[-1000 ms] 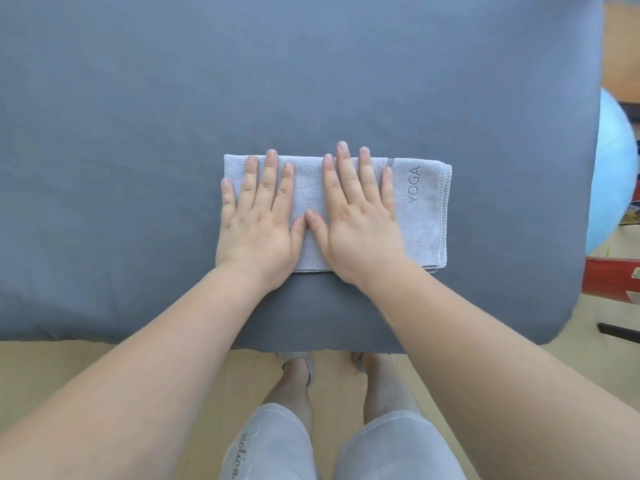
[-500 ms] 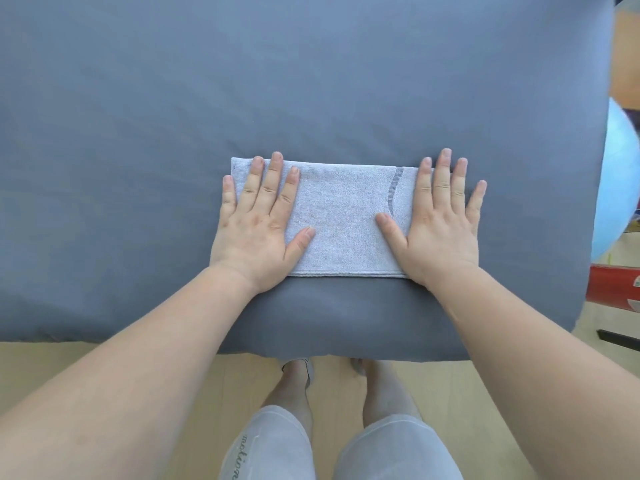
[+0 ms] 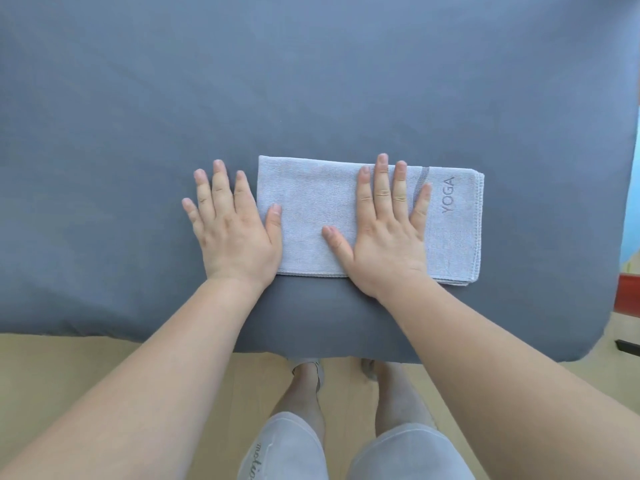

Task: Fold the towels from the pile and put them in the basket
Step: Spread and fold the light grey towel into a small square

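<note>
A light grey towel [image 3: 311, 202], folded into a long rectangle with "YOGA" printed near its right end, lies flat near the front edge of the grey-covered table [image 3: 311, 81]. My left hand [image 3: 232, 230] rests flat just off the towel's left end, fingers spread on the cloth, only the thumb lying on the towel. My right hand [image 3: 388, 230] presses flat on the towel's right half, fingers apart, left of the lettering. Neither hand grips anything. No pile of towels and no basket is in view.
The table's front edge [image 3: 311, 355] curves just ahead of my legs and feet [image 3: 311, 375] on a pale wooden floor. At the far right edge are a light blue ball [image 3: 632, 237] and a red object [image 3: 628, 296].
My left hand has slid left off the towel's end onto the table cover. My right hand has moved back left from the right end, uncovering the "YOGA" lettering.
</note>
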{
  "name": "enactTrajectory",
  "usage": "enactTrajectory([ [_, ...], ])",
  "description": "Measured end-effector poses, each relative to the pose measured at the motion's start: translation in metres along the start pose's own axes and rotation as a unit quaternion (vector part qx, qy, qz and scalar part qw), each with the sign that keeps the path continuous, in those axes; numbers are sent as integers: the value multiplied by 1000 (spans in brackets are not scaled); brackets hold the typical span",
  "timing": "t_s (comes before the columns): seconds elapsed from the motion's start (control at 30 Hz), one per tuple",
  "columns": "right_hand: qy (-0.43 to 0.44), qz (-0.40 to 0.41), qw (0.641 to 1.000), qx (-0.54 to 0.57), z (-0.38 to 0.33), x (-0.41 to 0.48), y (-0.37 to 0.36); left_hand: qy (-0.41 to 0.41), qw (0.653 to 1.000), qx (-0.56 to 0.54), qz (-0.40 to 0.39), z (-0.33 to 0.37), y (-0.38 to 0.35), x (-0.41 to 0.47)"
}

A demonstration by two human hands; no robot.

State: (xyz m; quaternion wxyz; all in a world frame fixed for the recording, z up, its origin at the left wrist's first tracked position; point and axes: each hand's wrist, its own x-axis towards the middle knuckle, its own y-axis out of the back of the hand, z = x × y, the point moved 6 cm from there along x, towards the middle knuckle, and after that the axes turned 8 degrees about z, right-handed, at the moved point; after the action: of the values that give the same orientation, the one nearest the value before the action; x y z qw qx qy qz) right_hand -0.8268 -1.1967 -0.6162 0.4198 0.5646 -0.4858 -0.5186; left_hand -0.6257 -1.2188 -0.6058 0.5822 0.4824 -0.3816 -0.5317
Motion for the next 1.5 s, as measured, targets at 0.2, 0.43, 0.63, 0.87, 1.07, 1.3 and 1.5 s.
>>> enactTrajectory([
  [0.2,-6,-7,1000,-4,-1,1,-2,16,995,-85,54,8,16,12],
  [0.43,-9,-12,1000,-7,-2,2,-6,144,967,-209,-28,11,22,25],
  [0.63,-9,-16,1000,-1,-1,3,-8,244,908,-338,-38,10,27,5],
  [0.87,1,-29,1000,9,-1,4,-8,229,902,-359,-65,22,36,-1],
  [1.07,33,-37,980,191,11,1,7,143,913,-380,-30,68,72,-7],
  [1.3,-91,44,902,419,88,-30,45,11,959,-282,13,145,97,-27],
  [1.5,-187,60,824,531,137,-41,57,-43,980,-194,-3,223,48,-43],
])
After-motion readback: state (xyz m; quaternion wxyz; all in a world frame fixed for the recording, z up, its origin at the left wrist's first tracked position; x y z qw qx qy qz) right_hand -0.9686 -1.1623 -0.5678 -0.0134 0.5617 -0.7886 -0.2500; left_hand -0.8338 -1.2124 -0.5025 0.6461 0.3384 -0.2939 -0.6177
